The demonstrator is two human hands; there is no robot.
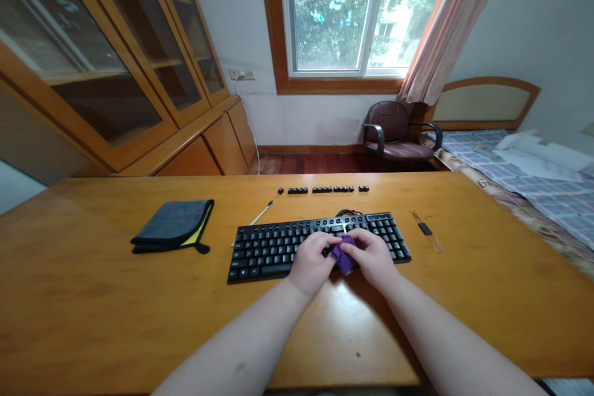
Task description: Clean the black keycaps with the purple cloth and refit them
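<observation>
Both of my hands meet above the middle-right part of a black keyboard [273, 246]. My right hand [374, 257] is closed on a crumpled purple cloth [344, 258], thumb and fingers pinching it. My left hand [315, 260] is closed too, its thumb and fingertips against the cloth's left side. Anything small inside the cloth or between the fingertips is hidden. The keyboard's top row shows bare sockets without caps. Behind it, small black keycaps [343, 189] stand in a row of separate groups, with a single keycap [281, 190] at the left end.
A folded grey cloth [171, 226] with black edging lies left on the wooden table [116, 309]. A white brush [260, 213] with dark bristles lies behind the keyboard, partly hidden. Right of it lies a wire keycap puller [426, 229]. A chair [392, 130] stands beyond the table.
</observation>
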